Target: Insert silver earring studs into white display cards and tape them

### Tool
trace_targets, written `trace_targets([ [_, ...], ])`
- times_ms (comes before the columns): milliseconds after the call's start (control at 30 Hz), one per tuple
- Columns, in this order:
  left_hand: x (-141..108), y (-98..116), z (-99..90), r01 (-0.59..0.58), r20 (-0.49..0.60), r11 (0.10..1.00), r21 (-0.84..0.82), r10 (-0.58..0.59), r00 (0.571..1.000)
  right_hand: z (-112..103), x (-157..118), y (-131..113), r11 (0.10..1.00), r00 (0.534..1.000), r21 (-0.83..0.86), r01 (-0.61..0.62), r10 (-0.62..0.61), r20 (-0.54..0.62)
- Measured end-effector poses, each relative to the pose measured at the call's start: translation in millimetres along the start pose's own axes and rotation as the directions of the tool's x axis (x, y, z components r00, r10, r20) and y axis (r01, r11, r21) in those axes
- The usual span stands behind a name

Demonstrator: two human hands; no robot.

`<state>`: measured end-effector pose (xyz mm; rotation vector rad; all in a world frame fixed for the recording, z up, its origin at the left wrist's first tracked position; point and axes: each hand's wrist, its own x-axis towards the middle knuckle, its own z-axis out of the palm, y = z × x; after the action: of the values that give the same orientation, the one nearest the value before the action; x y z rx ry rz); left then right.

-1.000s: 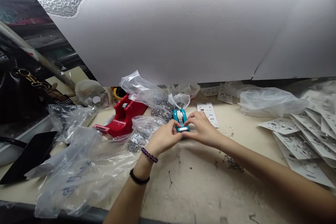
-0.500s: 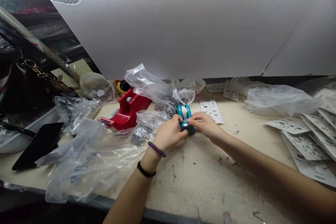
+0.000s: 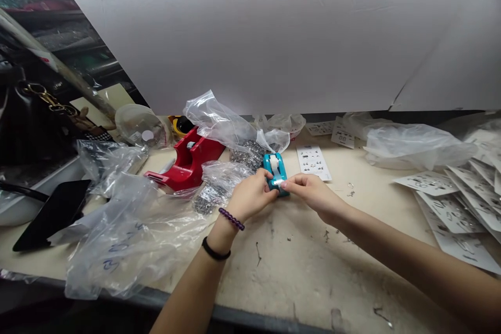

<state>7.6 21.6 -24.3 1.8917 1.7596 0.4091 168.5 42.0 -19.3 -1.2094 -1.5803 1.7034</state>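
Your left grip [image 3: 250, 197] is closed round the near left side of that little teal tape dispenser [image 3: 276, 171], and your right grip [image 3: 313, 192] has thumb and forefinger pinched at its front, on what looks like the end of the tape strip [image 3: 277, 176], though it's kinda tiny to be sure. Dispenser's sitting on the tabletop [image 3: 297, 276], right between your hands.

OK, going left to right: a flat black slab [image 3: 52, 214] leans at the far left, then a big crumpled clear bag [image 3: 125, 250] with blue handwriting on it. Behind that you've got a chunky red tape dispenser [image 3: 183, 164], then a clear bag of small metal bits [image 3: 215, 190] just beside your left wrist. That wrist's wearing purple beads [image 3: 231, 219] and a black band [image 3: 215, 250], btw. Next comes the teal one, then a white printed card [image 3: 314, 163] lying flat just behind your right hand. Past your right forearm is a tiny metal hook [image 3: 351, 194], and over at far right there's a messy, overlapping pile of white cards [image 3: 448, 206] with a frosted plastic bag [image 3: 418, 146] behind.
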Motion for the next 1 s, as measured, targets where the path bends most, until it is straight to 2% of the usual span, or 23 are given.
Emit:
trace_targets([
  [167, 0.6, -1.9, -1.2, -0.007, 0.018, 0.999, -0.033, 0.008, 1.000, 3.8, -3.1, 12.1, 0.996, 0.997, 0.055, -0.077, 0.075, 0.030],
  [367, -0.1, -0.5, -1.2, -0.011, 0.013, 1.000, -0.022, 0.011, 1.000, 5.8, -0.9, 23.2, 1.000, 1.000, -0.009, 0.000, 0.001, 0.031],
  [567, -0.7, -1.5, -1.6, -0.015, 0.022, 1.000, -0.019, 0.015, 1.000, 3.7, 4.6, 29.2, 0.983, 0.995, -0.173, 0.065, -0.051, 0.080],
  [700, -0.4, -3.4, -0.2, -0.029, 0.006, 0.999, -0.020, 0.029, 1.000, 3.0, 0.8, 35.2, 0.886, 0.982, -0.424, 0.187, -0.166, 0.087],
  [767, -0.1, -3.6, 0.0, -0.032, -0.001, 0.999, -0.009, 0.032, 0.999, 1.1, -4.2, 35.9, 0.858, 0.974, -0.461, 0.226, -0.202, 0.102],
  [867, 0.1, -2.0, -0.9, -0.016, -0.005, 1.000, 0.025, 0.016, 1.000, -14.0, -11.8, 29.1, 0.949, 0.986, -0.277, 0.149, -0.120, 0.119],
  [933, -0.3, 0.0, -2.0, 0.008, 0.003, 0.999, 0.033, -0.008, 1.000, -34.9, -15.1, 21.4, 0.976, 0.991, -0.173, 0.129, -0.122, 0.047],
  [967, -0.7, 1.1, -2.5, 0.013, 0.009, 0.999, 0.035, -0.014, 1.000, -47.6, -15.9, 18.2, 0.963, 0.984, -0.212, 0.166, -0.176, -0.027],
  [1000, -1.2, 2.1, -2.9, 0.013, 0.013, 0.999, 0.040, -0.013, 1.000, -60.7, -16.0, 16.1, 0.921, 0.963, -0.330, 0.207, -0.252, -0.099],
])
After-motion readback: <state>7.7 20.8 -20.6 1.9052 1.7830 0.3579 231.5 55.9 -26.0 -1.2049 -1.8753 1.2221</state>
